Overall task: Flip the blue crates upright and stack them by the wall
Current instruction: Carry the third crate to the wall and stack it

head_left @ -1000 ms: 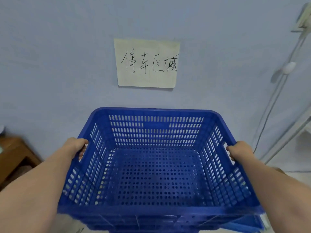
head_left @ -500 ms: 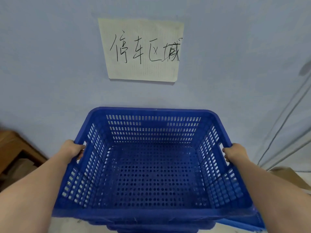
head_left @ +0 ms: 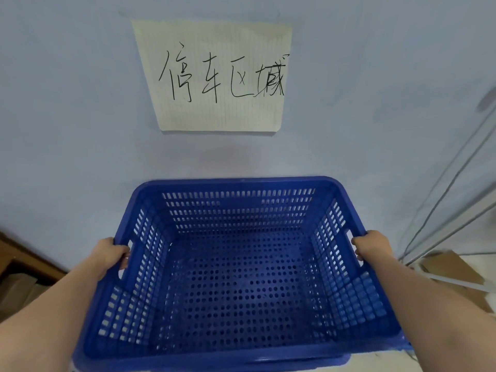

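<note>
The upright blue crate (head_left: 236,277) sits between the left hand (head_left: 111,255) and right hand (head_left: 371,248), each gripping a side handle.

A deep blue perforated crate (head_left: 236,277), pale blue wall (head_left: 67,103), cream lined paper (head_left: 214,76) with black handwriting.
</note>
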